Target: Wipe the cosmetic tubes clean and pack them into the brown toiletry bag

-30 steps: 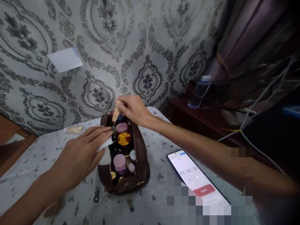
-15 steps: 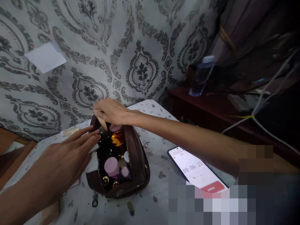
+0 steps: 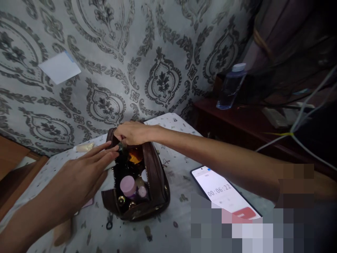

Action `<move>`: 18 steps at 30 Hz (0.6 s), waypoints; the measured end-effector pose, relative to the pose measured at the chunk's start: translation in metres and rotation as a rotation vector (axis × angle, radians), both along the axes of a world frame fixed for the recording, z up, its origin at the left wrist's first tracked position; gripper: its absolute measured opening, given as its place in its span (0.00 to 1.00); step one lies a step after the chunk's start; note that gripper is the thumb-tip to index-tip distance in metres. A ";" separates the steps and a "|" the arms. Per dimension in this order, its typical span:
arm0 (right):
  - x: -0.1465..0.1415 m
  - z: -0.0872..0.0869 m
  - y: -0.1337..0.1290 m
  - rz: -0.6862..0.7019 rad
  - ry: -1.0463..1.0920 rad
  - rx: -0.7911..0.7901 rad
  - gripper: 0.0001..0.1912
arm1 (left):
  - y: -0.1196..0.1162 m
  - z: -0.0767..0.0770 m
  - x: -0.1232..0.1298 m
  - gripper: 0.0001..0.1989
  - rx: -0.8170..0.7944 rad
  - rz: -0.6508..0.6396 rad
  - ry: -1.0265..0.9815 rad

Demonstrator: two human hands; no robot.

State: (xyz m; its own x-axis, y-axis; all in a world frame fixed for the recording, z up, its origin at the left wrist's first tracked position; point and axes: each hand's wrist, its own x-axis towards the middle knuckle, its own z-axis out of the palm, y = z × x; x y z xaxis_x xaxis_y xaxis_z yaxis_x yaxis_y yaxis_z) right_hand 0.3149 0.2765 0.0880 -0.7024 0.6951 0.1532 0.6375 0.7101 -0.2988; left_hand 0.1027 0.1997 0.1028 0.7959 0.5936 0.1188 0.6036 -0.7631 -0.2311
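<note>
Presently, on the patterned tabletop (image 3: 163, 232), the brown bag (image 3: 158, 172) stands open. The right hand (image 3: 133, 133) reaches into its far end, fingers curled; what they grip, I cannot tell. The left hand (image 3: 77, 175) lies along the left edge, fingers nearly straight, pinching or not unclear. Better to steady this edge, and move gently beside the amber lid (image 3: 135, 156).

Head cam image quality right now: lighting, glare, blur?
Head view: right side sinks into deep shadow; brown bag interior dark, amber item glinting inside. Same head view: phone screen bright, timer legible, small text blurred, lower end lost to mosaic blocks.
</note>
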 end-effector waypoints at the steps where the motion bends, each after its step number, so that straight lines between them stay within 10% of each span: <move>1: 0.000 0.000 0.002 0.014 0.004 0.004 0.07 | -0.001 0.000 0.000 0.22 -0.008 0.004 -0.010; 8: 0.006 0.002 0.017 0.260 -0.001 -0.123 0.11 | -0.001 -0.005 -0.003 0.20 -0.046 -0.002 -0.061; 18: 0.005 0.003 0.016 0.223 0.051 -0.176 0.09 | -0.003 -0.002 -0.002 0.20 -0.107 -0.009 -0.054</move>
